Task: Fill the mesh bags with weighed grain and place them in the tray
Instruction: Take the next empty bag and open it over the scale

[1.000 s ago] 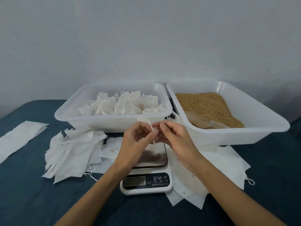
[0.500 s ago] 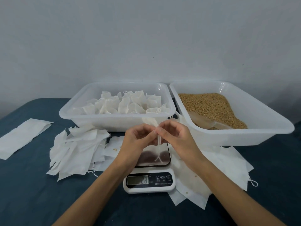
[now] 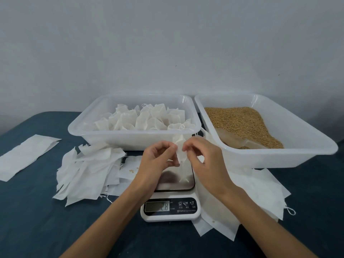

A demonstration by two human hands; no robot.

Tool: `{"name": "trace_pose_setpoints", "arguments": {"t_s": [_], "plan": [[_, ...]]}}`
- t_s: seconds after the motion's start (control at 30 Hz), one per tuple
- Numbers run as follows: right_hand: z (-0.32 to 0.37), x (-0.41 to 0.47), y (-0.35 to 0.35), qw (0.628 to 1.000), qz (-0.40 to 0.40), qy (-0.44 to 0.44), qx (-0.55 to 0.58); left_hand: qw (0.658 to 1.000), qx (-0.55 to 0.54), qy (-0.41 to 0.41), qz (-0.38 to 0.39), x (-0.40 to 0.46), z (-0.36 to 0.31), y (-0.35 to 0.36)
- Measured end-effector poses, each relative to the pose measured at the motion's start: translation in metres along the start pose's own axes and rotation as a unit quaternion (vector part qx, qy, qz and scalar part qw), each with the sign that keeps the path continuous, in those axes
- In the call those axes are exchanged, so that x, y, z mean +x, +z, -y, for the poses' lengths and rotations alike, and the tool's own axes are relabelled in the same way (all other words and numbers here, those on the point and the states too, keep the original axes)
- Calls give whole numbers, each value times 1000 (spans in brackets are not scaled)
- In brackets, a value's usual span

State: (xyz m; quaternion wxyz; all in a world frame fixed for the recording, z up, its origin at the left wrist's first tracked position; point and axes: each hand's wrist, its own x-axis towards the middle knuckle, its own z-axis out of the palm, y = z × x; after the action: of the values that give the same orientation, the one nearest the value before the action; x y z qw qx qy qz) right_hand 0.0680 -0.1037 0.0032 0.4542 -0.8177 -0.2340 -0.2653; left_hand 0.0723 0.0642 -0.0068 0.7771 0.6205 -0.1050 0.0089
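A: How many trays?
B: Two: a left tray [image 3: 104, 135] of filled bags [image 3: 141, 120], too crowded to count, and a right tray [image 3: 290, 157] of grain [image 3: 240, 120] with one scoop [image 3: 232, 138].
A: Scales?
B: One scale [image 3: 171, 209].
A: Hands?
B: Two, a left hand [image 3: 158, 161] and a right hand [image 3: 206, 164], with one bag [image 3: 179, 148] between them.
A: Empty bags?
B: One left heap [image 3: 89, 170], one right heap [image 3: 260, 192], one lone sheet [image 3: 26, 155]; heaps uncountable.
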Motion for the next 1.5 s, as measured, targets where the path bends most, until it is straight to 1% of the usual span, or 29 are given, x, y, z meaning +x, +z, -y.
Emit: {"name": "trace_pose_setpoints", "arguments": {"t_s": [0.07, 0.13, 0.17, 0.3, 0.37, 0.4, 0.47, 0.57, 0.63, 0.67, 0.73, 0.77, 0.83, 0.9, 0.97, 1.07, 1.2, 1.27, 1.4, 1.5], "plan": [[-2, -1, 2, 999, 11, -12, -46, 1000, 2, 2, 2, 0, -1, 0], [-2, -1, 3, 998, 21, 8, -54, 1000, 8, 6, 1, 0, -3, 1], [0, -1, 3, 999, 22, 27, -41, 1000, 14, 9, 3, -1, -3, 1], [8, 1, -2, 990, 41, 116, 70, 999, 35, 20, 29, -5, -3, 3], [10, 2, -2, 989, 44, 113, 89, 998, 43, 22, 36, -5, -5, 3], [10, 2, -3, 990, 31, 104, 92, 998, 50, 26, 33, -5, -5, 3], [9, 5, -5, 988, -3, 107, 112, 997, 66, 47, 6, -5, -5, 0], [8, 8, -13, 971, -26, 134, 196, 993, 83, 59, -62, -1, -2, -2], [9, 10, -16, 962, -20, 148, 228, 994, 80, 48, -59, 1, -3, -4], [8, 9, -16, 963, -19, 151, 223, 996, 67, 43, -39, 1, -4, -5], [5, 8, -15, 978, -42, 136, 150, 998, 38, 40, 1, 0, -7, -5], [3, 7, -13, 986, -67, 120, 95, 998, 44, 49, 4, 0, -7, -5], [2, 7, -12, 989, -116, 88, 4, 995, 78, 65, -8, -2, -6, -5], [2, 7, -12, 989, -132, 64, -36, 993, 92, 67, -27, -3, -6, -2], [3, 6, -12, 992, -112, 47, -17, 994, 75, 65, -49, -3, -5, -3], [6, 3, -11, 994, -59, 68, 54, 994, 28, 57, -84, -1, -5, -6], [8, 1, -9, 990, 22, 93, 100, 997, 13, 39, -72, 0, -5, -7], [7, 1, -9, 989, 23, 99, 104, 997, 0, 31, -68, 0, -4, -6], [6, 3, -12, 986, -14, 115, 118, 996, -16, 28, -88, 0, -3, -7], [6, 3, -12, 985, -15, 122, 123, 996, -23, 32, -79, -1, -4, -5]]}}
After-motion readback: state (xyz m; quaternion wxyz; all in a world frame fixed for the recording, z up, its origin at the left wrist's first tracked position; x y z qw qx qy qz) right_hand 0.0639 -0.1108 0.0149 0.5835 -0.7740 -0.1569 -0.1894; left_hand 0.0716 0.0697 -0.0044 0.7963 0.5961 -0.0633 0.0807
